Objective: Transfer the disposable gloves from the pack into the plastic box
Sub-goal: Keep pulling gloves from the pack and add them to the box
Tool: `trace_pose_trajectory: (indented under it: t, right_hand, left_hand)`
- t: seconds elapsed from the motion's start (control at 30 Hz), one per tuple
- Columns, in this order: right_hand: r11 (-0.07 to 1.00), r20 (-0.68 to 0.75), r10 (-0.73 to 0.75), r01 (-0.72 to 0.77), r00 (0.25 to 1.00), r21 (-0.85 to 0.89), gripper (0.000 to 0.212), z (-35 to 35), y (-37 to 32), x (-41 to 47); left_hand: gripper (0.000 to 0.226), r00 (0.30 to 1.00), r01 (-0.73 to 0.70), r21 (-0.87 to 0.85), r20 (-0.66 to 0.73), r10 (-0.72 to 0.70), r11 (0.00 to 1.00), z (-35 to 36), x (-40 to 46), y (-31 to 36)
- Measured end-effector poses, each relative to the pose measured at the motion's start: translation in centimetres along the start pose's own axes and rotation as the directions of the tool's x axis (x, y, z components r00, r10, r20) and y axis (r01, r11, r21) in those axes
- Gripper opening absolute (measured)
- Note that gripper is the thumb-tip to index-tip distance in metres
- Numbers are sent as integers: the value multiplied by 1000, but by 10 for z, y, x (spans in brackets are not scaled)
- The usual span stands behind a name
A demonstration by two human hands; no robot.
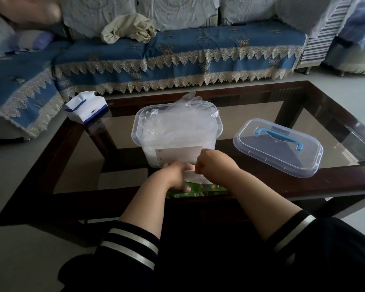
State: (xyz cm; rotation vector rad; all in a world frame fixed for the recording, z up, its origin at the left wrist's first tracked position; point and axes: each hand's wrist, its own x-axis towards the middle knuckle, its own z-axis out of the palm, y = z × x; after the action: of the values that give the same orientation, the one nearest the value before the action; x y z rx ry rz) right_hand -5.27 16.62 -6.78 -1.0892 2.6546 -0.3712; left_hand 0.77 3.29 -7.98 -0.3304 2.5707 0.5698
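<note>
green pack (198, 191) mostly hidden under both hands, box label (178, 153) txt unreadable.

One camera only, worn on my head, looking forward and steeply down. My forearms enter from six o'clock and my hands sit close below the lens, near centre. The glass counter (303, 131) fills the middle ground. A sofa (177, 53) runs along twelve o'clock, farther off. Wide-angle bending curves the edges.
</note>
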Motion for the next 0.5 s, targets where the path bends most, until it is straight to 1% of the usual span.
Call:
trace_pose_trajectory:
  t: [0.1, 0.23, 0.37, 0.5]
  right_hand:
    - [994, 5, -24, 23, 1000, 109, 12, -6, 4, -2]
    - [982, -5, -55, 55, 998, 180, 10, -9, 4, -3]
    - [963, -33, -60, 67, 998, 262, 8, -13, 11, -7]
    - [933, -76, -62, 85, 995, 349, 6, -20, 18, -12]
  left_hand:
    - [59, 1000, -29, 51, 0, 29, 998, -3, -5, 5]
    - [55, 999, -33, 80, -11, 34, 996, -6, -12, 9]
    - [44, 997, -68, 124, -27, 71, 990, -8, -14, 13]
    - [46, 998, -61, 120, -24, 65, 991, -6, -12, 12]
